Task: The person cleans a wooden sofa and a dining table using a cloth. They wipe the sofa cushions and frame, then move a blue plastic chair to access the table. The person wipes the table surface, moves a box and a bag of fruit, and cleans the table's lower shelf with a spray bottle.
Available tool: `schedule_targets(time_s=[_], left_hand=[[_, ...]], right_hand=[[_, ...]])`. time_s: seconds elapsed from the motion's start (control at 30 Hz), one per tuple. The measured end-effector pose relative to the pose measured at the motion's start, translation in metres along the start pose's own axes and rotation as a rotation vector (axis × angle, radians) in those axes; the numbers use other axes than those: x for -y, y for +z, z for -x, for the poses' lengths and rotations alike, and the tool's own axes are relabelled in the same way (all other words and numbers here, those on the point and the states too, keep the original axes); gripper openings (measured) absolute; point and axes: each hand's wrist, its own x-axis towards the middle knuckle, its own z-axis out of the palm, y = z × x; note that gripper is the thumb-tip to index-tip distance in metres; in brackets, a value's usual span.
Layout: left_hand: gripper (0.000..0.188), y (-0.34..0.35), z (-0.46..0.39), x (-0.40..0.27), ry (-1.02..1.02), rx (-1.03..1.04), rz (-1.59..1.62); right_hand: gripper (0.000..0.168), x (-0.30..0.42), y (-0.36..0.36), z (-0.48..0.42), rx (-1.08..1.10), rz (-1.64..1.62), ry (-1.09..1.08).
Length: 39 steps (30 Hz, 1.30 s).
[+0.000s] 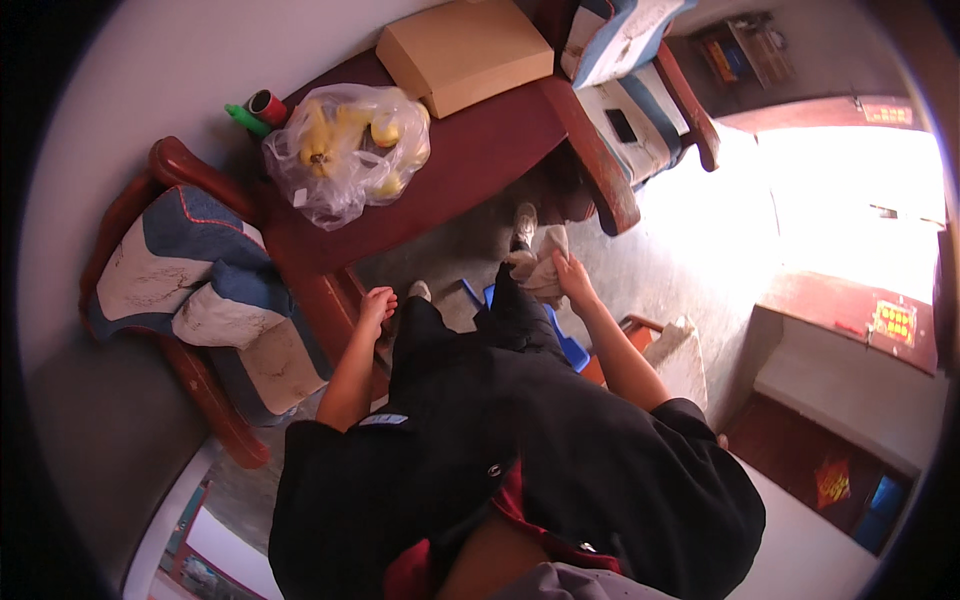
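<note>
My right hand [574,281] grips a bunched, pale beige cloth [546,266], which hangs above my shoes on the floor. My left hand [377,306] is beside the red-brown wooden table [465,169], its fingers loosely curled, with no object visible in it. On the table lie a clear plastic bag [349,154] with yellow fruit, some of it looking like bananas, and a closed cardboard box [465,52]. A red cylindrical container [268,108] and a green object [247,119] stand by the wall, behind the bag.
A cushioned wooden armchair [202,277] is at the left. Another chair [637,120] holds a black phone [621,125]. Blue plastic [566,341] lies low behind my right forearm, near a pale block-like object [675,356]. A bright doorway with red-brown doors [840,307] is at the right.
</note>
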Motion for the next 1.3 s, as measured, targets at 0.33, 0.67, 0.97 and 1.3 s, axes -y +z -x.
schedule_targets(time_s=[0.33, 0.67, 0.97, 1.3], left_hand=[[0.019, 0.149, -0.101, 0.083, 0.355, -0.124, -0.384], [0.029, 0.233, -0.256, 0.110, 0.366, 0.067, -0.902], [0.042, 0.242, -0.373, 0.163, 0.452, 0.248, -0.837], [0.048, 0.250, -0.316, 0.097, 0.764, 0.241, -1.218]], right_hand=[[0.051, 0.090, -0.005, -0.278, 0.065, 0.108, -0.287], [0.072, 0.050, 0.043, -0.398, -0.077, 0.866, -1.070], [0.069, 0.063, 0.115, -0.361, 0.368, 1.019, -1.406], [0.041, 0.084, 0.103, -0.417, 0.051, 1.255, -2.101]])
